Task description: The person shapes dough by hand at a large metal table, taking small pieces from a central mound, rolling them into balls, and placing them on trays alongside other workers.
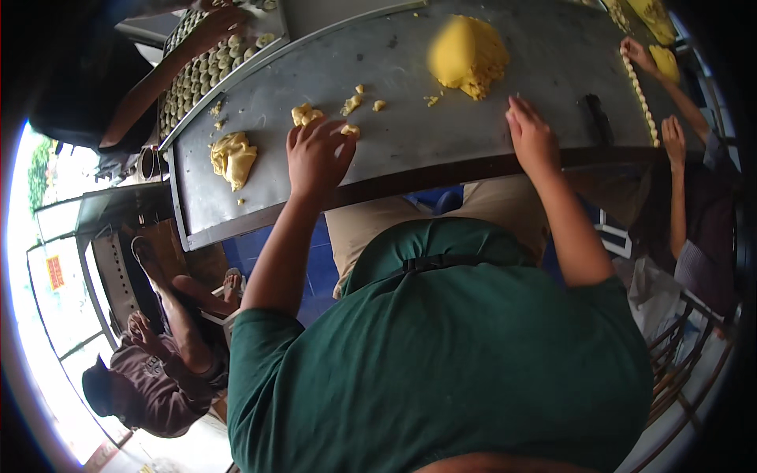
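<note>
My left hand [319,156] is over the metal table, fingers curved and apart. A lump of yellow dough [306,115] lies just beyond its fingertips, and a smaller dough piece [350,131] is beside its index finger and thumb. More dough crumbs [352,104] are scattered farther on. My right hand [533,140] hovers near the table's front edge, its fingers stretched forward and close together; nothing clearly shows in it. Beyond it, to the left, rests a large yellow dough mass [477,67], whose left part looks blurred. A smooth dough lump [233,160] sits at the table's left end.
At the left, a person's arm [162,75] reaches over a tray of small round pieces [201,75]. A dark tool [597,120] lies right of my right hand. Another person's hands [673,142] are beside a row of dough balls [640,98]. Someone sits [162,386] at lower left.
</note>
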`<state>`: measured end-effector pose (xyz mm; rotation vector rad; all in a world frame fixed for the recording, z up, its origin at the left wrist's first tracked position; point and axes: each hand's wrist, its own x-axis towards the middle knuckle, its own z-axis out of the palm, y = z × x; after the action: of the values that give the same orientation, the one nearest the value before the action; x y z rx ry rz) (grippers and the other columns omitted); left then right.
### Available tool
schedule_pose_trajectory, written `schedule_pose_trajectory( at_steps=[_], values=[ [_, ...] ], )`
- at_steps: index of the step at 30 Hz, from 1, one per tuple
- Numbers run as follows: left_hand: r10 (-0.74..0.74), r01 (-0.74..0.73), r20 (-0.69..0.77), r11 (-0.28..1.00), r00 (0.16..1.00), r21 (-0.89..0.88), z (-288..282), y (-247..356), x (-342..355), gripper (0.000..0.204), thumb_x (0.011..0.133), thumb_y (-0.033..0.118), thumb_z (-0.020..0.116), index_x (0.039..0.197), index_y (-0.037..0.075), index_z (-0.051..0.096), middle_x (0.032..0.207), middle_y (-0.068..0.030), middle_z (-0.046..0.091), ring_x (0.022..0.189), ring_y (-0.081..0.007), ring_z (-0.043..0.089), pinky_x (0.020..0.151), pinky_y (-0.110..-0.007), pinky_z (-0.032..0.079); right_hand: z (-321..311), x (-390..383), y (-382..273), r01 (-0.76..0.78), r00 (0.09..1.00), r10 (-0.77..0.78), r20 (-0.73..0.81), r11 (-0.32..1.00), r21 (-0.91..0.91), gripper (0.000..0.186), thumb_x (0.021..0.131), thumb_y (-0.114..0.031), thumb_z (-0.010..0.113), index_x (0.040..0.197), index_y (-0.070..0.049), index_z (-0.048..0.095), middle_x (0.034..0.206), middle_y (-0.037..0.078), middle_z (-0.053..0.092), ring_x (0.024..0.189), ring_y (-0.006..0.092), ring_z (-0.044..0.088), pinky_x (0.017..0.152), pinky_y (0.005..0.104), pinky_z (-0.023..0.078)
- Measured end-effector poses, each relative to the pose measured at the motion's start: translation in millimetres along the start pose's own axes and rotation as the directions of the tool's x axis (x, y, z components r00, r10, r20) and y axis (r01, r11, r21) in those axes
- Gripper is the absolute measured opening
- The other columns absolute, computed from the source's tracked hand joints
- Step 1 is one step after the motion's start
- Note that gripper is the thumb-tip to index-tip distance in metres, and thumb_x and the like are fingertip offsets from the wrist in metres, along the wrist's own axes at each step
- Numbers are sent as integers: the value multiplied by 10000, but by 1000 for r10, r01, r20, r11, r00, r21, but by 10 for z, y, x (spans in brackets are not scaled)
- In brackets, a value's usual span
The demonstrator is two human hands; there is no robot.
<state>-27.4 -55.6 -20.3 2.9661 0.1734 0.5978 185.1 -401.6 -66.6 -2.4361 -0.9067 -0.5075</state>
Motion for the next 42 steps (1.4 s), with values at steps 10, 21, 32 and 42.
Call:
schedule_pose_trajectory(
  at_steps=[10,21,32,42],
  values=[
    [97,-96,-266,995,959,20,634,262,929,219,941,340,648,850,143,674,909,-35,650,930,-280,604,910,-456,402,-35,243,-344,-137,985,151,89,980,-144,209,968,-119,651,1139,-35,738,1206,114,727,1068,340,700,897,423,581],
    [-200,158,-324,976,925,-149,519,57,642,269,1005,323,550,854,129,659,869,-68,636,869,-320,591,846,-464,409,440,348,-1098,236,932,-286,224,945,227,258,975,-234,635,1151,-61,712,1238,115,709,1150,305,677,940,390,575],
    [-417,427,110,900,902,-87,66,16,-53,218,989,359,634,1068,171,710,1128,-62,704,1066,-316,625,967,-455,433,-226,28,-404,142,916,-255,311,928,345,286,912,-13,657,1190,-28,720,1244,125,704,1174,312,668,980,412,558],
    [-572,666,407,366,712,-650,-49,384,2,325,1082,334,552,1232,53,615,1166,-163,713,1065,-262,700,915,-423,524,-166,-16,-94,-120,965,40,261,946,300,379,936,4,614,1305,-82,624,1348,176,641,1250,364,615,1022,434,536]
  ],
)
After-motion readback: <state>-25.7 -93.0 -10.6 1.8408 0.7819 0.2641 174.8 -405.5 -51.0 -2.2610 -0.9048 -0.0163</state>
